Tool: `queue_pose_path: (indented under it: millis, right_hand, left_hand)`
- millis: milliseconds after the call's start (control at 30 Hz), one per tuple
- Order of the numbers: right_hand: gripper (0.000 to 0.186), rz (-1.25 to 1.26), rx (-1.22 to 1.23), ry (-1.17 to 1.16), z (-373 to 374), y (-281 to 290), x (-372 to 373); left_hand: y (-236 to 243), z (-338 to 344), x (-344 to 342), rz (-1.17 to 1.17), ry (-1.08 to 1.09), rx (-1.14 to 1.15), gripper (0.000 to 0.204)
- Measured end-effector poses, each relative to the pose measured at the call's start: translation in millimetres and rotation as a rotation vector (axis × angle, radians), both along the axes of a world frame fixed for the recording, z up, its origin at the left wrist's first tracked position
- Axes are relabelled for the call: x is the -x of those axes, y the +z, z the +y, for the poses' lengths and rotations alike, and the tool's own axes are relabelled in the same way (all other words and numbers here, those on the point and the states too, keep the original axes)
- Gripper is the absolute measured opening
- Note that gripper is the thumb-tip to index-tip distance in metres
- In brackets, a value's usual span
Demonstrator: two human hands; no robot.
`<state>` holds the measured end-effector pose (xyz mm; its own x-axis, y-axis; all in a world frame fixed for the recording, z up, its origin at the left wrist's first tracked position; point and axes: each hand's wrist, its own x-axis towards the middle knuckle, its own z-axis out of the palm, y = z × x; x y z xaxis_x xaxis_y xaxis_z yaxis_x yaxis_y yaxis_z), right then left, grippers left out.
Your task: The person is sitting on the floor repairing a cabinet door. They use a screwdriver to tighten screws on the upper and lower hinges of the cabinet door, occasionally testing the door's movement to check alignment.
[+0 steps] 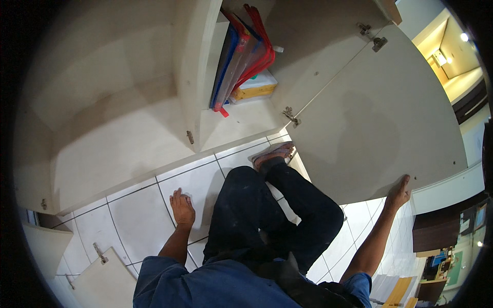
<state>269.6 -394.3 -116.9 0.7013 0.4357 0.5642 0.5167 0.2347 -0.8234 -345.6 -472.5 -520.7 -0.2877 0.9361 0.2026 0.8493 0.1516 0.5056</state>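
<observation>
My right hand (399, 192) grips the outer edge of a pale cabinet door (334, 138), which stands swung out on the right. Its fingers go partly out of sight behind the panel. Over the white tiled floor (136, 226), my left hand (183, 208) hangs with its fingers a little bent and apart, holding nothing. In the cabinet's right compartment lean red, blue and clear plastic folders (241, 56). Beside them lies a white and yellow stack or box (256, 91); I cannot tell which.
A wide left compartment (113, 118) sits beyond an upright divider (191, 72). Metal hinges (291, 117) join the door to the cabinet side. At lower left is a pale panel with a hinge (105, 280). Stacked papers or books (393, 290) stand at lower right. My legs (267, 205) are folded before the cabinet.
</observation>
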Motion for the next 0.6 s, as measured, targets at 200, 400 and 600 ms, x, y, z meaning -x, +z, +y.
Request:
queue_pose_path:
  millis: [200, 400, 600]
  right_hand:
    - [0.06, 0.02, -0.052, 0.039, -3.8, -8.0, -19.6]
    - [0.054, 0.021, -0.067, 0.084, 2.0, -5.4, -5.8]
    - [0.06, 0.019, -0.059, 0.034, 6.7, -5.5, -11.3]
  left_hand:
    - [-4.1, 0.2, -0.4, 0.033, -0.012, -0.003, 0.016]
    - [-27.8, 6.5, 9.1, 0.044, -0.009, 0.017, 0.016]
    - [-15.7, 24.7, 1.9, -0.011, 0.091, 0.018, 0.022]
